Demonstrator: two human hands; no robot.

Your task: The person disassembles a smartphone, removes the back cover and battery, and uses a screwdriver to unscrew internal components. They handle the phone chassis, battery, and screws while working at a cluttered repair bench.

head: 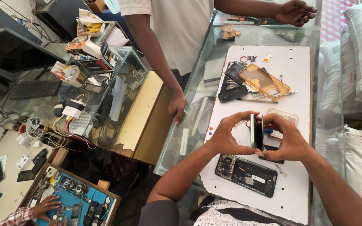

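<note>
Holding a pale green phone [254,132] on edge between them, the left hand [227,136] and right hand [288,140] hover over the white board [298,75] that lies on the glass desk [202,67]. Each grip is closed around the phone, left fingers on its green back, right fingers on the thin dark panel [262,132] standing just beside it. Near the hands, an opened phone body [246,175] lies flat with its boards showing. Farther off on the white board rest an orange clear case [264,81] and a black case [233,93]. Another person's hand [177,106] presses on the left edge of the desk. At the near left, a tray of tools [80,199] sits with a third person's hand [47,207] on it.
</note>
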